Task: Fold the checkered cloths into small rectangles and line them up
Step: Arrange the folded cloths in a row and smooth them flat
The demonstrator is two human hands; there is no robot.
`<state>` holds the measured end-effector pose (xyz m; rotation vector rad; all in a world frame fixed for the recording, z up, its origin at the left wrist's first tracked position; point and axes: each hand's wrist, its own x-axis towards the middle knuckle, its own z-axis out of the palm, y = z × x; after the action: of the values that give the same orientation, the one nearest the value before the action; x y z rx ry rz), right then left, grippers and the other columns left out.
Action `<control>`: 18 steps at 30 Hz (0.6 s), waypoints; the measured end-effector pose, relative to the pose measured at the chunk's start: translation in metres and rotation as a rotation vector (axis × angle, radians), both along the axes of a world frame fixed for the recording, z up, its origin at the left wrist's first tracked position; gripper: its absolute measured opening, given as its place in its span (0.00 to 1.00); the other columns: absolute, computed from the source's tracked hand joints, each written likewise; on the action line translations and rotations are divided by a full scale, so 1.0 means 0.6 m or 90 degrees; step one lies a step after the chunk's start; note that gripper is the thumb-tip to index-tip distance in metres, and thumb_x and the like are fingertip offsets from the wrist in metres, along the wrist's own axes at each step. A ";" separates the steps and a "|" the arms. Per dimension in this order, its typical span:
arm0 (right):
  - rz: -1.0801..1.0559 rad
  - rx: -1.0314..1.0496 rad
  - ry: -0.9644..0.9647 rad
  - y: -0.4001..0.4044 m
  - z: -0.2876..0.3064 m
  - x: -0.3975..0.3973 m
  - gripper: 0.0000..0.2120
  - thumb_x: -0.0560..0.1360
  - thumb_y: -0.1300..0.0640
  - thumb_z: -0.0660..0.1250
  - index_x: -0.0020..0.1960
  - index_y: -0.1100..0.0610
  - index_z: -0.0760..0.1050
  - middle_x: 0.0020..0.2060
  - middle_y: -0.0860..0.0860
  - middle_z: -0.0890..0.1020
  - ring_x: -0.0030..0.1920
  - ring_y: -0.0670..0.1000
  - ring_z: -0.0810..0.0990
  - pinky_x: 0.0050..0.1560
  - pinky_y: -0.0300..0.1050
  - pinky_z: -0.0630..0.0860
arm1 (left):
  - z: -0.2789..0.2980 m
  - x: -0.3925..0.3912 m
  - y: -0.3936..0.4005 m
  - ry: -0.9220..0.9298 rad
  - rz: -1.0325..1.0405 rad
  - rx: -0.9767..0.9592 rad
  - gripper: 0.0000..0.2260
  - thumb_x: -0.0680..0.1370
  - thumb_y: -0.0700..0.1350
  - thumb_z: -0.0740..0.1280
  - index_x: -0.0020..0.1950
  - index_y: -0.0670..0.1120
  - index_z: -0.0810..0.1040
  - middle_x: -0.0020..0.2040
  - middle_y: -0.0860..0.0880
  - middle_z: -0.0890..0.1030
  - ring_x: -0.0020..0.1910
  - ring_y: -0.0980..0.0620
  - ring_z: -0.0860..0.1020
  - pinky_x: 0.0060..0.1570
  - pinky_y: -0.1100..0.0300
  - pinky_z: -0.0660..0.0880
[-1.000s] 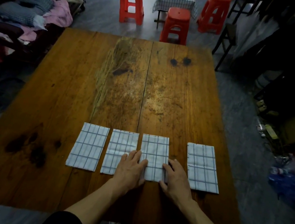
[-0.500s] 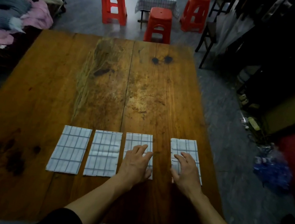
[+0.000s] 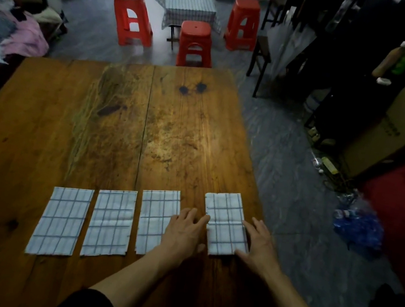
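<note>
Several folded checkered cloths lie in a row near the front of the wooden table (image 3: 127, 127). From the left: the first cloth (image 3: 60, 220), the second cloth (image 3: 109, 222), the third cloth (image 3: 156, 214), and the rightmost cloth (image 3: 225, 221), set apart by a gap. My left hand (image 3: 185, 231) lies flat between the third and rightmost cloths, fingertips touching the rightmost cloth's left edge, its back covering the third cloth's right side. My right hand (image 3: 259, 244) rests with straight fingers against the rightmost cloth's right edge.
The table's right edge runs close to the rightmost cloth. Beyond the table stand red stools (image 3: 194, 43) and a small table with a checkered cover (image 3: 188, 8). Piled clothes (image 3: 10, 32) lie at the left, boxes and clutter at the right.
My left hand slid off the third cloth toward the rightmost one. My right hand moved from on top of the rightmost cloth to its right edge. The view tilted up and right.
</note>
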<state>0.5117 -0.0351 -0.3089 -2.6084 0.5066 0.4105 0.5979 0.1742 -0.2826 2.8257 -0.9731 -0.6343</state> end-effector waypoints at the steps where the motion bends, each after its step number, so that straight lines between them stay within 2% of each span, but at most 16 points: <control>1: 0.007 0.000 0.006 -0.004 -0.001 -0.001 0.40 0.70 0.46 0.72 0.77 0.50 0.57 0.78 0.53 0.56 0.78 0.55 0.50 0.75 0.54 0.52 | -0.001 -0.001 -0.006 -0.006 -0.002 0.002 0.34 0.76 0.57 0.67 0.77 0.55 0.55 0.77 0.44 0.59 0.76 0.42 0.55 0.71 0.43 0.57; 5: 0.026 -0.004 0.008 -0.013 -0.005 -0.003 0.40 0.71 0.46 0.71 0.77 0.50 0.56 0.78 0.52 0.55 0.78 0.54 0.48 0.76 0.53 0.50 | -0.001 -0.007 -0.027 -0.017 0.002 0.014 0.32 0.76 0.57 0.67 0.76 0.55 0.56 0.77 0.43 0.56 0.76 0.41 0.53 0.71 0.43 0.56; 9: 0.030 -0.004 -0.007 -0.014 -0.008 -0.003 0.40 0.72 0.47 0.71 0.77 0.51 0.55 0.78 0.52 0.55 0.78 0.54 0.48 0.76 0.54 0.49 | -0.010 -0.012 -0.038 -0.024 0.014 0.016 0.35 0.76 0.59 0.67 0.77 0.56 0.52 0.79 0.41 0.50 0.77 0.40 0.49 0.73 0.42 0.54; 12: 0.053 -0.010 -0.025 -0.010 -0.014 -0.007 0.39 0.73 0.48 0.70 0.77 0.52 0.55 0.78 0.52 0.55 0.78 0.54 0.48 0.76 0.54 0.48 | -0.018 -0.018 -0.043 -0.017 0.008 0.026 0.34 0.76 0.60 0.66 0.77 0.57 0.52 0.78 0.41 0.50 0.77 0.39 0.49 0.73 0.42 0.52; 16: 0.064 -0.026 -0.044 -0.008 -0.024 -0.013 0.38 0.73 0.49 0.70 0.77 0.52 0.57 0.77 0.51 0.57 0.78 0.54 0.49 0.76 0.53 0.48 | -0.031 -0.023 -0.042 -0.021 -0.005 0.024 0.28 0.76 0.59 0.64 0.74 0.56 0.60 0.78 0.43 0.54 0.76 0.41 0.50 0.73 0.42 0.51; 18: 0.076 -0.034 -0.049 -0.008 -0.029 -0.014 0.37 0.73 0.48 0.70 0.77 0.52 0.58 0.77 0.50 0.58 0.78 0.53 0.49 0.76 0.53 0.47 | -0.037 -0.024 -0.036 -0.018 -0.007 0.025 0.27 0.77 0.59 0.63 0.74 0.56 0.60 0.77 0.44 0.55 0.76 0.41 0.50 0.72 0.41 0.52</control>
<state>0.5031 -0.0398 -0.3263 -2.7032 0.3413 0.3364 0.5837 0.1525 -0.3051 2.8732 -0.9920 -0.6232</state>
